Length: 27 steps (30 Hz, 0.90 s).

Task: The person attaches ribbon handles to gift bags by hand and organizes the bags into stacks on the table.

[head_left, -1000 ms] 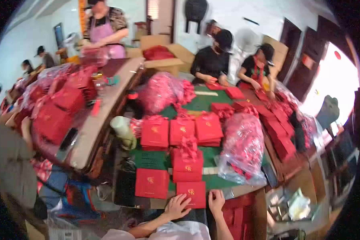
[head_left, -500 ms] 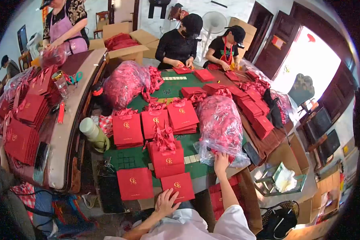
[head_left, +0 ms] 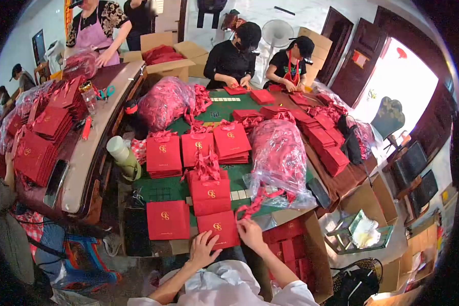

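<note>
A flat red paper bag (head_left: 228, 235) with a gold emblem lies at the table's near edge. My left hand (head_left: 203, 252) rests on its lower left part, fingers spread. At the bag's right edge, my right hand (head_left: 252, 235) pinches a red ribbon (head_left: 257, 202), which trails back to a clear plastic sack (head_left: 280, 158) full of red ribbons. Another flat red bag (head_left: 167, 220) lies to the left. Just behind, a stack of red bags (head_left: 209, 193) has ribbon handles heaped on top.
More bag stacks (head_left: 163, 155) stand on the green table mat (head_left: 163, 191), beside a pale green bottle (head_left: 123, 157). An open carton (head_left: 319, 255) holding red bags is at my lower right. Two people work across the table; another stands at the left table (head_left: 118, 81).
My right hand has come from the plastic sack toward the near red bag, drawing a ribbon out. My left hand stays on the bag. The camera view has shifted slightly.
</note>
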Each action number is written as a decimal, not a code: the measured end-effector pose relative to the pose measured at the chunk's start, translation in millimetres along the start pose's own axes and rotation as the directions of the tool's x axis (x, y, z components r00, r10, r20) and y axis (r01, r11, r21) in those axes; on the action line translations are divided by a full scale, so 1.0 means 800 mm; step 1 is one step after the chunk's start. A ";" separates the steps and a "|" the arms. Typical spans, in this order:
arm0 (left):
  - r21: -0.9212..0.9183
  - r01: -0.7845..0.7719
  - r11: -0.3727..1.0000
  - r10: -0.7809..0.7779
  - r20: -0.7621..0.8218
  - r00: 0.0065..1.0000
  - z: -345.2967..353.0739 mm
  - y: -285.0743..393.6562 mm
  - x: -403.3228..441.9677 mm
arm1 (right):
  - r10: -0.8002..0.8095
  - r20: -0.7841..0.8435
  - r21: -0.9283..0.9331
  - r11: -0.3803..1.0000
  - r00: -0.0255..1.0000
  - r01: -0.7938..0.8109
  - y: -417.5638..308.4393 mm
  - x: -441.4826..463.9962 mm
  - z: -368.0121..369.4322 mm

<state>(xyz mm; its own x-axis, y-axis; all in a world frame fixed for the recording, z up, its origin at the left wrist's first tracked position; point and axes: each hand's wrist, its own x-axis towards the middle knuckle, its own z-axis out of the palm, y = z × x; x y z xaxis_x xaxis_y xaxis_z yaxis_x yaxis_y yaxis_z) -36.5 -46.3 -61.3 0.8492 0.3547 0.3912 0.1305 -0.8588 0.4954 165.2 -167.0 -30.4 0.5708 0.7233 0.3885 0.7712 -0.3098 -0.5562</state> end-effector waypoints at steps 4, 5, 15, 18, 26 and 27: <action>0.000 0.021 1.000 -0.021 -0.006 1.000 0.000 0.001 -0.003 | 0.100 0.004 0.183 0.978 0.995 -0.099 -0.023 0.014 -0.018; -0.003 0.037 0.999 -0.037 -0.005 0.999 -0.001 0.003 -0.002 | 0.100 -0.009 0.185 0.978 0.995 -0.097 -0.018 0.016 -0.022; 0.038 0.035 0.999 -0.036 0.013 0.999 0.000 0.005 -0.004 | 0.255 -0.355 -0.426 0.812 0.900 -0.398 0.167 0.122 -0.062; 0.062 0.052 0.997 -0.054 0.016 0.998 0.004 0.004 -0.006 | 0.200 -0.372 -0.444 0.820 0.907 -0.363 0.216 0.160 -0.058; 0.087 0.058 0.995 -0.056 -0.019 0.998 0.008 0.009 -0.008 | 0.358 -0.226 -0.444 0.790 0.906 -0.423 0.225 0.179 -0.049; 0.086 0.054 0.995 -0.052 -0.024 0.998 0.007 0.010 -0.007 | 0.360 -0.225 -0.448 0.787 0.905 -0.424 0.230 0.170 -0.044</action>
<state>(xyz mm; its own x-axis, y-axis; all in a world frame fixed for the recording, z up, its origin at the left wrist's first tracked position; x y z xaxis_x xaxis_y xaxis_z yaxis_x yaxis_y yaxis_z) -37.2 -57.0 -64.0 0.8286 0.4080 0.3832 0.2198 -0.8668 0.4477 394.5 -147.8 -53.7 0.8580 0.4045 0.3166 0.4908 -0.8274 -0.2729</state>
